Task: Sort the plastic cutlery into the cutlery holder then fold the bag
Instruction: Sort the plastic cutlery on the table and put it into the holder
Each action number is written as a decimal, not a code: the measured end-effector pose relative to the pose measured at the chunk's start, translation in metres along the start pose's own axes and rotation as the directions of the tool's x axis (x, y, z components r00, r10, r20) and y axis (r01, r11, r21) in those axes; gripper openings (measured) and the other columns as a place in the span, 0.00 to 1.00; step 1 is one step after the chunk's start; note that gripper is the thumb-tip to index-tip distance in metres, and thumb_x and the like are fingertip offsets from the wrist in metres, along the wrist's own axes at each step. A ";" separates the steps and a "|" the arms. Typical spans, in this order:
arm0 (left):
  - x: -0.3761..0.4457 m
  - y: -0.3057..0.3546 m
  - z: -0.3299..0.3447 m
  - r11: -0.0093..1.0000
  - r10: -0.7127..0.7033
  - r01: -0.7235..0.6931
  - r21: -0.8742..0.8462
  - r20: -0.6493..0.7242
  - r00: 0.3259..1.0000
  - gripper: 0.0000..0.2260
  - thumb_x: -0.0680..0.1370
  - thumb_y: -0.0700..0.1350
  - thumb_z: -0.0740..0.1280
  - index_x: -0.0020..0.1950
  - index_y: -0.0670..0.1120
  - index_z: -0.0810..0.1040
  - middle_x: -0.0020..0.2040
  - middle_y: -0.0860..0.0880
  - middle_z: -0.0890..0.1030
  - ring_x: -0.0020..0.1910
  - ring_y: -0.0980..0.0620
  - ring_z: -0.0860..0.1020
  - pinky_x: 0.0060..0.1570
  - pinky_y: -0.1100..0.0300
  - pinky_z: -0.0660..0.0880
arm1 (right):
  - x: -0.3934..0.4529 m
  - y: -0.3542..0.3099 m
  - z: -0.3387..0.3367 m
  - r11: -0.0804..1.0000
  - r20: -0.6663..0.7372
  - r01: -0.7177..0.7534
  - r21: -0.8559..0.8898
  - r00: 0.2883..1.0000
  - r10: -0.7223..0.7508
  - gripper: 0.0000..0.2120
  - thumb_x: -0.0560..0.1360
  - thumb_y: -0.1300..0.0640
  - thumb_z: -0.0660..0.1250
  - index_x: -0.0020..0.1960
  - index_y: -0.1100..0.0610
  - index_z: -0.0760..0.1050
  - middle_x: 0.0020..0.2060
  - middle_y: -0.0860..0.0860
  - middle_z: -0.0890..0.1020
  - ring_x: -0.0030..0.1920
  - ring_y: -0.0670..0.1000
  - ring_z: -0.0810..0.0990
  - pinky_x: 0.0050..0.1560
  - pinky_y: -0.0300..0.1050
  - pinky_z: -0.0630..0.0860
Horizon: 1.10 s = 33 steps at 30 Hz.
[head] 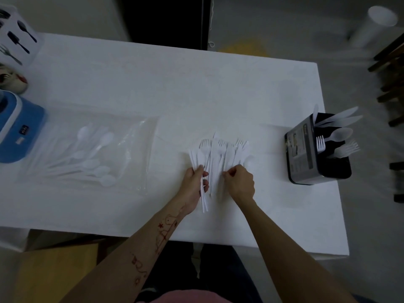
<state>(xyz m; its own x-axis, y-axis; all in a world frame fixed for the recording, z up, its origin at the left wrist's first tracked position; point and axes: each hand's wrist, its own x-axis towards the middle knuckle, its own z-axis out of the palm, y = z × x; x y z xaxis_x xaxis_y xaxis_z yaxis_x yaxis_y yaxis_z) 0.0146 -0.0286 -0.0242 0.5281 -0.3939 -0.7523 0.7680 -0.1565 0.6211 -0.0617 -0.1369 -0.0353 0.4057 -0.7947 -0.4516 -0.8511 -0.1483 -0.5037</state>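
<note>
A fanned bundle of white plastic forks and knives (220,156) lies mid-table, tines pointing away from me. My left hand (194,184) grips several handles at the bundle's left side. My right hand (240,182) pinches handles at its right side. A clear plastic bag (135,149) lies flat to the left with several white spoons (96,165) inside. The black cutlery holder (314,162) stands at the table's right edge, with knives, a spoon and forks sticking out of its compartments.
A blue and white appliance (17,130) sits at the left edge. A white box printed with cutlery pictures (17,36) stands at the far left corner. The white table (196,88) ends just right of the holder. Dark chairs (391,84) stand beyond.
</note>
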 end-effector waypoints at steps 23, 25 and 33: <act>0.003 -0.002 0.015 0.997 0.058 -0.057 0.057 -0.012 0.998 0.10 0.83 0.43 0.56 0.61 0.41 0.69 0.51 0.47 0.76 0.44 0.52 0.77 0.54 0.53 0.74 | -0.014 0.020 -0.020 0.955 -0.024 0.091 0.281 0.996 -0.088 0.13 0.75 0.47 0.70 0.40 0.57 0.78 0.33 0.49 0.82 0.33 0.52 0.81 0.35 0.46 0.80; 0.000 -0.002 0.015 0.992 0.078 -0.077 0.101 -0.001 0.997 0.10 0.83 0.45 0.55 0.61 0.42 0.69 0.49 0.48 0.76 0.44 0.51 0.77 0.55 0.52 0.75 | -0.007 0.019 -0.016 0.993 -0.078 0.064 0.095 0.995 -0.056 0.14 0.74 0.44 0.70 0.42 0.54 0.75 0.35 0.48 0.80 0.35 0.49 0.79 0.37 0.46 0.77; -0.001 -0.005 0.014 0.978 0.101 -0.099 0.186 0.000 0.995 0.15 0.83 0.50 0.54 0.61 0.42 0.70 0.44 0.48 0.75 0.36 0.52 0.73 0.40 0.58 0.76 | -0.002 0.011 -0.010 0.995 -0.011 -0.007 -0.098 1.000 0.006 0.11 0.75 0.47 0.69 0.48 0.55 0.76 0.39 0.49 0.79 0.36 0.47 0.77 0.39 0.40 0.71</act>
<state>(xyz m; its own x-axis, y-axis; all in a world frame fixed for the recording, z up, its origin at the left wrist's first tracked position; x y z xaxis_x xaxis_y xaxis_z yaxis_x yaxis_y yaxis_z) 0.0053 -0.0399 -0.0230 0.6029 -0.4080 -0.6856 0.6310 -0.2820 0.7227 -0.0752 -0.1428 -0.0326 0.3970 -0.8017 -0.4468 -0.8825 -0.1997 -0.4259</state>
